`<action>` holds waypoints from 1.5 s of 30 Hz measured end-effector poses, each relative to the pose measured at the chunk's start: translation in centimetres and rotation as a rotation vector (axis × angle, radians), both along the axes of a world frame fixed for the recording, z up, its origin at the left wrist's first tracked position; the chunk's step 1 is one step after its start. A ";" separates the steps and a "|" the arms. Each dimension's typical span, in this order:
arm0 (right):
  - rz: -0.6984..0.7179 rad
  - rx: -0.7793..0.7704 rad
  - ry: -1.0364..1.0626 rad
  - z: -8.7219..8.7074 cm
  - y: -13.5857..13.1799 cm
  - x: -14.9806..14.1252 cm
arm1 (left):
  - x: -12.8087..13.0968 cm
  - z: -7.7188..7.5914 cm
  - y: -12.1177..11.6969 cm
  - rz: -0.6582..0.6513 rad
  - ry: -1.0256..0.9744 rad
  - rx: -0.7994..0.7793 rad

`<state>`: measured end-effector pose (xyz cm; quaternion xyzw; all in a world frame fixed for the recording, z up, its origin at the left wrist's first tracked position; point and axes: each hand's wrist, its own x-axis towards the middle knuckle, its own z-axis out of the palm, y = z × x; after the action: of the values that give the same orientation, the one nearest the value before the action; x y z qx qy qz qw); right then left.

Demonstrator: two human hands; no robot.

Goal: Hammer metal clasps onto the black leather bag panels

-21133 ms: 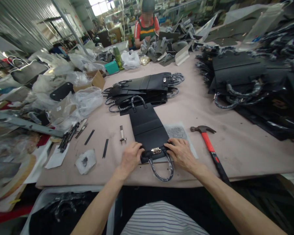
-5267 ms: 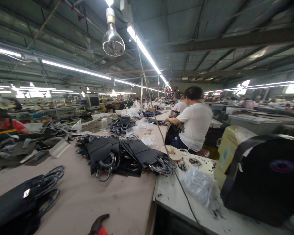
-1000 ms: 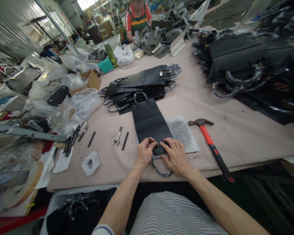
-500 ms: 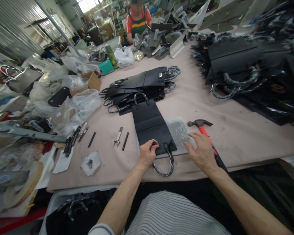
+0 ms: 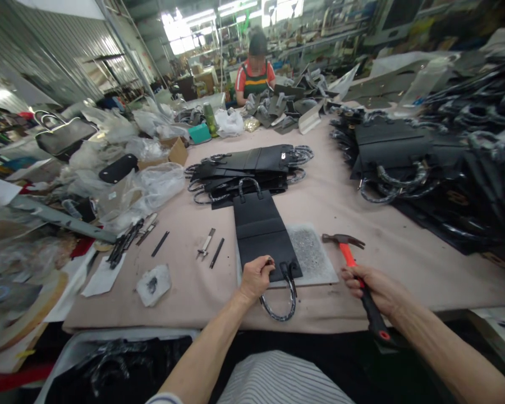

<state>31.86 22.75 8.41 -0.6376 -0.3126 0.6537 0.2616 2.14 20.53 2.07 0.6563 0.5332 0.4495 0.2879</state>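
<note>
Lying partly over a flat speckled slab (image 5: 315,255), the smooth black panel (image 5: 261,230) bears looped, film-wrapped handles (image 5: 280,318) at both ends. Near its close edge, the left hand (image 5: 256,276) pinches a small dark piece (image 5: 270,261); the right hand (image 5: 372,286) wraps a red-and-black claw hammer (image 5: 347,255).

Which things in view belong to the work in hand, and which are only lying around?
Apparently in use:
hammer, held by the right hand
black bag panel, left hand at it
speckled slab beneath

Probably just lying about:
green bottle
teal box
cardboard box
plastic bag
</note>
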 end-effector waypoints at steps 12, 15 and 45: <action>0.739 0.934 -0.939 7.7 -3.2 -6.3 | 0.0 -0.3 -0.1 0.008 0.009 -0.012; 0.642 1.040 -0.938 9.5 -3.0 -6.2 | -0.1 -0.3 -0.1 -0.013 0.024 -0.001; 0.379 0.355 -1.010 -4.5 1.2 4.0 | -0.4 0.7 -0.2 -0.048 0.050 -0.008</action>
<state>35.83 23.96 3.89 -0.7500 -0.6131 0.2406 0.0608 1.70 20.30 2.76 0.6786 0.5262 0.4240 0.2878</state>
